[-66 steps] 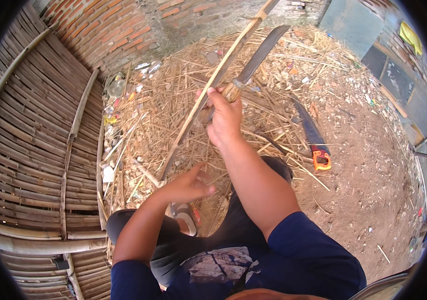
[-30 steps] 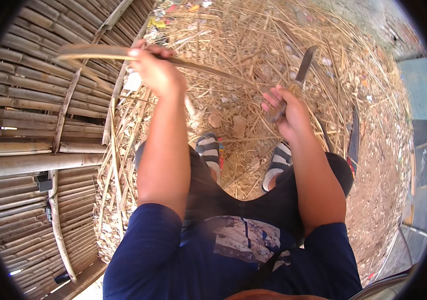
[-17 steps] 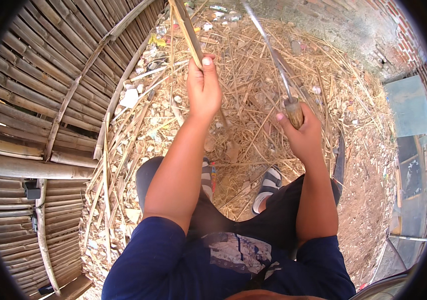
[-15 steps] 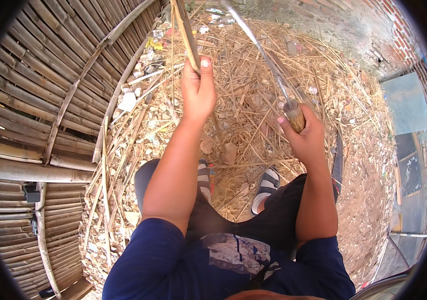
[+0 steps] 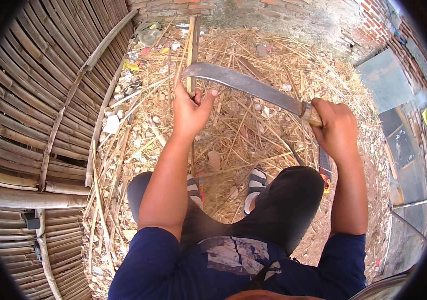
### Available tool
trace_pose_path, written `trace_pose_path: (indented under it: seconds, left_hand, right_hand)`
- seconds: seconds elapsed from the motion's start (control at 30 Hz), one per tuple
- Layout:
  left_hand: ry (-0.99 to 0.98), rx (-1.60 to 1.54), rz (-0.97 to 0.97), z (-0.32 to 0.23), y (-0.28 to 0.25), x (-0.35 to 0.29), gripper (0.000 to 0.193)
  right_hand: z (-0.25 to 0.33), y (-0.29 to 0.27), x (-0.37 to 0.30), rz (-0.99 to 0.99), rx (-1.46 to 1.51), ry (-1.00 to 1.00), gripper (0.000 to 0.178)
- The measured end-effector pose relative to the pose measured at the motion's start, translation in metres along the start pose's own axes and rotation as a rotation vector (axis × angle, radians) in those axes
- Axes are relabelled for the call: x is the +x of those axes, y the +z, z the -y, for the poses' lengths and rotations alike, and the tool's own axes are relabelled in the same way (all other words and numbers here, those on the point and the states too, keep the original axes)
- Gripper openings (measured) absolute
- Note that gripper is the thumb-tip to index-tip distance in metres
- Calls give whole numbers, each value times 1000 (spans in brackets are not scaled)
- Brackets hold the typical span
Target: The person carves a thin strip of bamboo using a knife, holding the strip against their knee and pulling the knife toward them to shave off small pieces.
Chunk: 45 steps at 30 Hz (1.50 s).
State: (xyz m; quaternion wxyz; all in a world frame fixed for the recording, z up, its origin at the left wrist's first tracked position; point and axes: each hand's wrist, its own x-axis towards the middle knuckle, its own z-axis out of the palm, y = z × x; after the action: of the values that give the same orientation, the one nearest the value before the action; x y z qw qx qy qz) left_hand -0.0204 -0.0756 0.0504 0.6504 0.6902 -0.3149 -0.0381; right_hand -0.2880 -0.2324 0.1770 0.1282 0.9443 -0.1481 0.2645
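Note:
My left hand (image 5: 191, 114) holds a long split bamboo strip (image 5: 193, 42) that stands roughly upright, with the thumb lifted off to the right. A machete (image 5: 256, 88) with a broad, dark curved blade and a short wooden handle is in my right hand (image 5: 338, 127), the fingers wrapped round the handle. The blade points left, and its tip end overlaps the strip just above my left hand. Whether the edge touches the strip, I cannot tell. The strip's lower part runs down behind my left hand and forearm.
Dry straw and bamboo scraps (image 5: 238, 120) cover the ground between my feet and a brick wall (image 5: 273, 15). To the left rises a bamboo slat wall (image 5: 48, 100). Beside my right knee lies a dark-bladed tool with a red-and-yellow handle (image 5: 326, 184). Grey panels (image 5: 386, 82) lean at the right.
My right hand has moved right, and the machete has swung from pointing up and away to lying across toward the strip. My left hand has shifted slightly left and its thumb has spread out.

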Motion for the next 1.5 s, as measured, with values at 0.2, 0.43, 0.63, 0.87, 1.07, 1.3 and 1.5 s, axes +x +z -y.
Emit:
trace_pose_path:
  seconds: [0.2, 0.43, 0.63, 0.87, 1.07, 1.3, 1.5]
  left_hand:
    - [91, 69, 55, 5, 11, -7, 102]
    - [89, 147, 140, 5, 20, -17, 106]
    - [38, 152, 171, 0, 21, -18, 105]
    - [20, 258, 214, -1, 19, -18, 106]
    - [-15, 268, 242, -2, 19, -20, 90]
    - [31, 333, 285, 3, 25, -21, 47]
    - [6, 280, 293, 9, 29, -22, 42]
  right_hand:
    - [-12, -27, 3, 19, -142, -69, 41]
    - [-24, -39, 5, 16, -257, -114, 42]
    - [-28, -51, 9, 33, -311, -157, 38]
    - [-30, -53, 13, 44, -354, -161, 33]
    - [-36, -54, 20, -14, -398, -173, 27]
    - [-29, -41, 18, 156, -414, -139, 28]
    - [-34, -36, 27, 125, -482, -136, 11]
